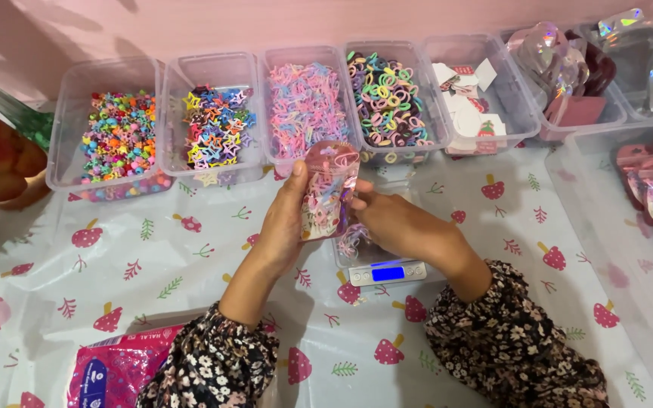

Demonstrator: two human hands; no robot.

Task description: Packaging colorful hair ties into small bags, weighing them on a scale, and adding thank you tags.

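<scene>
1. The left hand [285,219] and right hand [391,219] together pinch a small clear pouch [329,189], glossy and packed with thin pastel elastic loops, held upright above a small digital scale [385,270]
2. A few loose loops [353,240] lie on the scale's plate
3. Behind stand clear plastic tubs: multicoloured beads [119,136], star clips [217,125], pink-blue bands [307,102], thicker ring bands [388,94], paper cards [466,102]
4. The table wears a white wipe-clean cloth [153,249] printed with red strawberries and leaves, against a pink wall [266,23]
</scene>
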